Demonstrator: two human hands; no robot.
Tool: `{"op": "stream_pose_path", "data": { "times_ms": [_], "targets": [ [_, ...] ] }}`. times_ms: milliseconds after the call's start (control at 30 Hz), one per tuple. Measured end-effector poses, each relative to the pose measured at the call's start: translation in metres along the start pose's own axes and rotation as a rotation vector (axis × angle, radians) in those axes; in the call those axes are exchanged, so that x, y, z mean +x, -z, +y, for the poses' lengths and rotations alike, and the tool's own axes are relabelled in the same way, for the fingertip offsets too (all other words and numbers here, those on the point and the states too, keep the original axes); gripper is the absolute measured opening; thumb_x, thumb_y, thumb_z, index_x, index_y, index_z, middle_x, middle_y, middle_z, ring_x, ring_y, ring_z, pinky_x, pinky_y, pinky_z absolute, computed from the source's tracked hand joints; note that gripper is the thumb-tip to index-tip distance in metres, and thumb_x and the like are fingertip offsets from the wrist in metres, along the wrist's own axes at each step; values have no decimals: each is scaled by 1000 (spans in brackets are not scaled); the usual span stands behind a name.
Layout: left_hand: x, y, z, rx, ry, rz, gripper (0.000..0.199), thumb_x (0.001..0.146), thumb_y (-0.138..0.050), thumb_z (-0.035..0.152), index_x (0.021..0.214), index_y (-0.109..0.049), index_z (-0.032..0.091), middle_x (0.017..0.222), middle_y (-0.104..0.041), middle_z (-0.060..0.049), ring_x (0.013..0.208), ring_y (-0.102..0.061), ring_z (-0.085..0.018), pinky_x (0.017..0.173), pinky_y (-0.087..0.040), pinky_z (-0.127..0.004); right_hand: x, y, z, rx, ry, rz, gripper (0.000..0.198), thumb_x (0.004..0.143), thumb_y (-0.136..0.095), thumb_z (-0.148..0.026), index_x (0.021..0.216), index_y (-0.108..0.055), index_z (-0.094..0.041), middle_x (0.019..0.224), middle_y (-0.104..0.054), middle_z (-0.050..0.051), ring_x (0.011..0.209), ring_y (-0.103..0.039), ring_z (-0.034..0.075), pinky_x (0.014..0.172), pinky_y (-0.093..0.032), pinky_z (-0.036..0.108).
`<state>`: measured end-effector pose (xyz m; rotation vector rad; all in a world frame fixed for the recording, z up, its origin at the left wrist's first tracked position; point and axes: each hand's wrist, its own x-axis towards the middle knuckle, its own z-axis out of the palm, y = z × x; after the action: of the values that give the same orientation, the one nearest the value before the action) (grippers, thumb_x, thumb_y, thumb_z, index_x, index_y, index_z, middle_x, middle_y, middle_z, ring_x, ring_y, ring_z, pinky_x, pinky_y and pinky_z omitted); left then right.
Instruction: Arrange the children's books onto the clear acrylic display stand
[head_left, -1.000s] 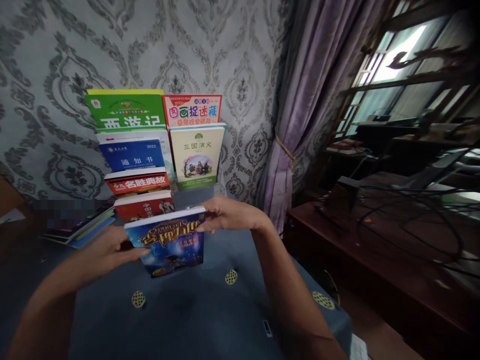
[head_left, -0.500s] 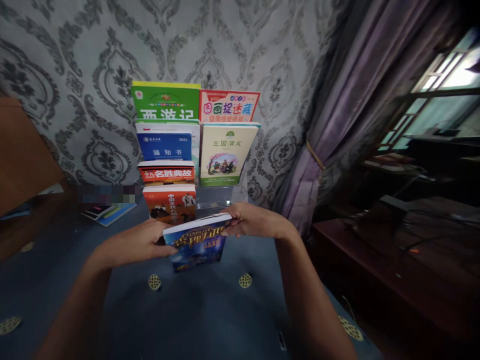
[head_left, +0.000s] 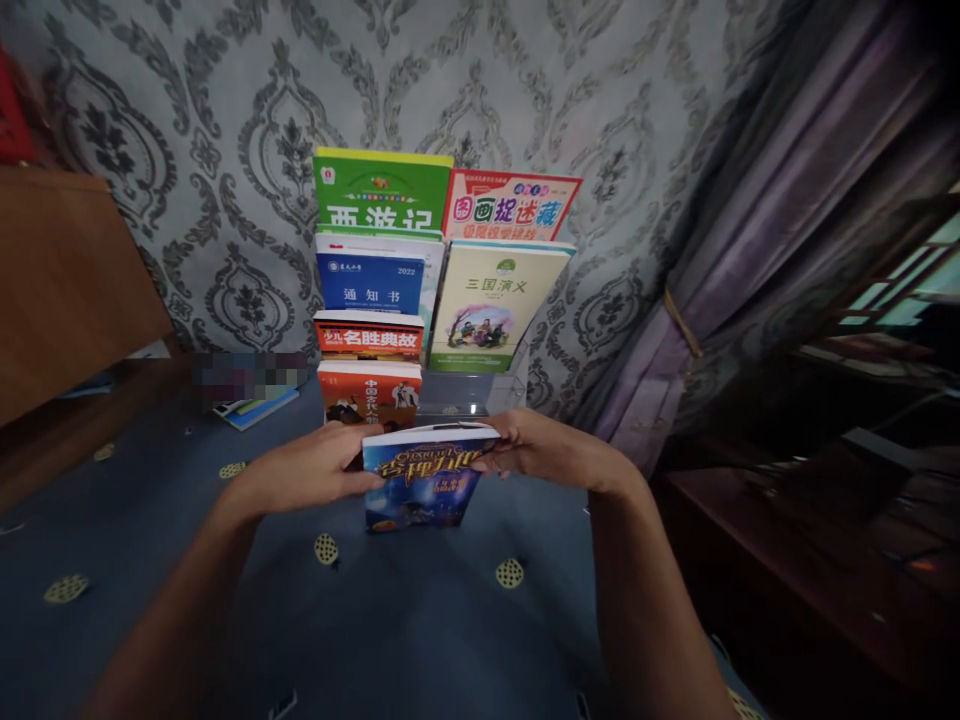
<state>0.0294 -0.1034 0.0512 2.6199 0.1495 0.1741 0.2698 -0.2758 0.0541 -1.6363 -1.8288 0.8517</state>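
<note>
Left hand: the left hand (head_left: 315, 468) grips the left edge of a dark blue book (head_left: 424, 478), fingers closed on its cover
Right hand: the right hand (head_left: 536, 448) pinches the book's upper right corner
Book: held upright between both hands, above the blue tablecloth (head_left: 420, 620), just in front of a clear tiered rack (head_left: 480, 390)
Rack: six other books stand in two columns, an orange book (head_left: 369, 392) lowest on the left
Backdrop: grey patterned wallpaper (head_left: 187, 150), purple curtain (head_left: 750, 250) at right
</note>
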Motion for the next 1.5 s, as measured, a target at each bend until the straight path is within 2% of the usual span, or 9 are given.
{"op": "stream_pose_path", "data": {
  "times_ms": [100, 200, 400, 533, 633, 800, 967, 1233, 1500],
  "targets": [
    [3, -10, 2, 46, 77, 52, 37, 92, -52, 44, 121, -61, 23, 114, -71, -7, 100, -65, -26, 85, -50, -35, -4, 5, 7, -1, -23, 13, 34, 86, -66, -50, 76, -65, -17, 68, -63, 1, 63, -58, 13, 58, -49, 25],
    [11, -22, 9, 76, 134, 120, 36, 95, -48, 42, 123, -58, 23, 118, -68, -9, 104, -63, -27, 88, -49, -39, -15, 12, 9, -9, -59, 62, 32, 85, -66, -48, 77, -65, -17, 67, -65, 1, 63, -60, 15, 58, -50, 26],
    [32, -38, 32, 122, 201, 211, 33, 96, -47, 32, 125, -53, 18, 105, -70, -11, 103, -64, -30, 84, -50, -42, -37, 23, 4, -90, -96, 219, 24, 85, -66, -40, 89, -71, -17, 70, -67, 2, 63, -61, 16, 57, -50, 26],
    [40, -37, 42, 161, 183, 328, 38, 96, -49, 31, 132, -50, 18, 99, -71, -10, 98, -66, -29, 81, -50, -39, -46, 27, 0, -163, -41, 334, 23, 85, -63, -38, 97, -71, -19, 80, -70, 3, 68, -64, 17, 61, -51, 28],
    [47, -31, 51, 202, 182, 382, 43, 97, -50, 31, 137, -47, 15, 94, -71, -11, 93, -67, -30, 77, -50, -40, -54, 29, -6, -254, -17, 489, 22, 86, -62, -38, 98, -69, -21, 87, -72, 4, 75, -66, 20, 67, -51, 30],
    [70, -12, 70, 300, 139, 503, 32, 95, -55, 28, 125, -55, 17, 84, -70, -6, 85, -69, -27, 76, -51, -38, -58, 28, -17, -462, -1, 857, 11, 88, -60, -32, 90, -63, -22, 74, -66, 2, 68, -60, 19, 63, -44, 30],
    [88, 6, 81, 386, 152, 628, 32, 94, -56, 26, 125, -57, 17, 80, -70, -5, 85, -70, -27, 78, -52, -38, -44, 23, -18, -461, 62, 1140, 14, 89, -56, -26, 102, -61, -21, 81, -68, 3, 74, -62, 20, 69, -44, 32],
    [97, 11, 76, 426, 180, 648, 31, 93, -57, 25, 124, -58, 18, 76, -68, -4, 86, -70, -29, 75, -52, -37, -28, 24, -7, -421, 62, 1154, 17, 90, -53, -26, 105, -59, -21, 86, -70, 6, 80, -64, 24, 71, -43, 33],
    [109, 4, 67, 389, 171, 623, 35, 94, -56, 24, 127, -56, 15, 88, -71, -10, 92, -70, -31, 79, -52, -41, -25, 30, 8, -405, 22, 1132, 17, 88, -53, -26, 103, -58, -22, 82, -68, 5, 75, -62, 22, 69, -42, 34]
  ]
}}
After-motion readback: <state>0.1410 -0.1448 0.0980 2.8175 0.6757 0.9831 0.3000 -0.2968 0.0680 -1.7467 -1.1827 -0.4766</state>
